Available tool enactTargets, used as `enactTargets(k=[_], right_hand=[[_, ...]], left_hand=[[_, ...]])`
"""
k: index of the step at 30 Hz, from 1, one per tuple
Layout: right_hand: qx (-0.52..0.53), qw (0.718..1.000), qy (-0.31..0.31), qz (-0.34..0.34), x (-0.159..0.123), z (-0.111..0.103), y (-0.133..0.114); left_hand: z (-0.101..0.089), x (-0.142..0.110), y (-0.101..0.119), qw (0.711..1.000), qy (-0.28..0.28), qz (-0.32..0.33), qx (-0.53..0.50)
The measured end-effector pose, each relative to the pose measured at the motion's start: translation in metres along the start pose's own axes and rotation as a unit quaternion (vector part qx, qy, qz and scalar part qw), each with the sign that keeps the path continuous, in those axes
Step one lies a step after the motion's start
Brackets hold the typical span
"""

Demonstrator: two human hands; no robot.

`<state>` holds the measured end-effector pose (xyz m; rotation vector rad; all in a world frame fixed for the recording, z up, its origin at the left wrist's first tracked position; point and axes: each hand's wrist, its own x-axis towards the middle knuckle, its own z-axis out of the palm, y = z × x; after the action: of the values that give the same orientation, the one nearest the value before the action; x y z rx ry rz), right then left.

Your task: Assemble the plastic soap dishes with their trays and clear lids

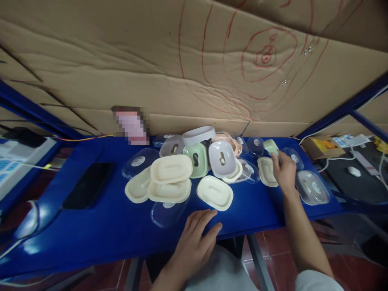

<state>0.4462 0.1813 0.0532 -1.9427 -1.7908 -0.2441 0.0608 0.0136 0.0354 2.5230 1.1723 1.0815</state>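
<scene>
My right hand [285, 169] is closed on a small light-green plastic piece [270, 146], partly hidden by the fingers. Under and beside it lies a cream tray [267, 171]. My left hand [198, 238] hangs over the table's front edge, empty, its fingers stretched and apart. Just beyond those fingertips is a cream oval tray [215, 193] with a raised middle. More cream trays [171, 169] are stacked to the left. Behind them stand a green box [195, 161] with a slot and a pale lilac box [222, 159] with a similar slot.
Clear plastic lids [168, 212] with round stickers lie around the pile, and a clear lidded piece [313, 187] sits at the right. A black phone [87, 186] rests on the blue table [121, 230]. Cardboard [121, 60] walls the back; a side desk holds a mouse [354, 171].
</scene>
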Motion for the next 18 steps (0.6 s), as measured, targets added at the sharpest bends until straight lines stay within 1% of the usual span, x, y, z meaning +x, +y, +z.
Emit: enactTargets(k=[2,3,4,5,6,7,8,9,10,11,12,13,14,15,16,17,18], right_hand=[[0.010,0.996,-0.021,-0.083,0.010,0.002,-0.023],[0.007,0.993,-0.034,-0.117,0.014,0.001,-0.030],[0.000,0.990,-0.036,-0.133,0.015,-0.002,-0.032],[-0.010,0.992,-0.026,-0.126,0.014,-0.007,-0.028],[-0.025,0.995,-0.003,-0.096,0.008,-0.014,-0.018],[-0.042,0.998,0.022,-0.046,-0.002,-0.022,-0.004],[-0.063,0.997,0.040,0.014,-0.016,-0.031,0.015],[-0.090,0.992,0.041,0.082,-0.033,-0.040,0.036],[-0.110,0.982,0.019,0.149,-0.052,-0.048,0.056],[-0.118,0.973,-0.020,0.200,-0.071,-0.055,0.075],[-0.124,0.966,-0.043,0.224,-0.088,-0.061,0.089],[-0.126,0.964,-0.050,0.231,-0.104,-0.066,0.098],[-0.118,0.966,-0.046,0.225,-0.117,-0.070,0.100],[-0.102,0.972,-0.027,0.210,-0.127,-0.074,0.095],[-0.076,0.978,-0.003,0.196,-0.136,-0.077,0.084],[-0.039,0.981,0.018,0.188,-0.144,-0.080,0.067],[0.007,0.983,0.036,0.181,-0.152,-0.082,0.045]], left_hand=[[0.005,0.004,-0.001,1.000,-0.008,0.006,0.007],[0.007,0.005,-0.002,1.000,-0.011,0.010,0.011],[0.009,0.004,-0.002,1.000,-0.014,0.012,0.013],[0.011,0.003,-0.002,1.000,-0.017,0.013,0.014],[0.012,0.002,-0.003,1.000,-0.020,0.012,0.012],[0.013,0.000,-0.003,1.000,-0.020,0.012,0.008],[0.014,-0.003,-0.003,1.000,-0.018,0.012,0.002],[0.014,-0.004,-0.003,1.000,-0.017,0.012,-0.005],[0.014,-0.006,-0.003,1.000,-0.016,0.014,-0.014],[0.014,-0.006,-0.003,0.999,-0.017,0.018,-0.027],[0.013,-0.006,-0.003,0.999,-0.022,0.021,-0.045],[0.013,-0.005,-0.001,0.997,-0.030,0.021,-0.071],[0.013,-0.003,0.001,0.993,-0.043,0.016,-0.109],[0.014,0.000,0.004,0.986,-0.063,0.003,-0.157],[0.015,0.003,0.009,0.972,-0.087,-0.022,-0.217],[0.018,0.007,0.015,0.950,-0.113,-0.059,-0.284],[0.022,0.012,0.021,0.918,-0.137,-0.105,-0.357]])
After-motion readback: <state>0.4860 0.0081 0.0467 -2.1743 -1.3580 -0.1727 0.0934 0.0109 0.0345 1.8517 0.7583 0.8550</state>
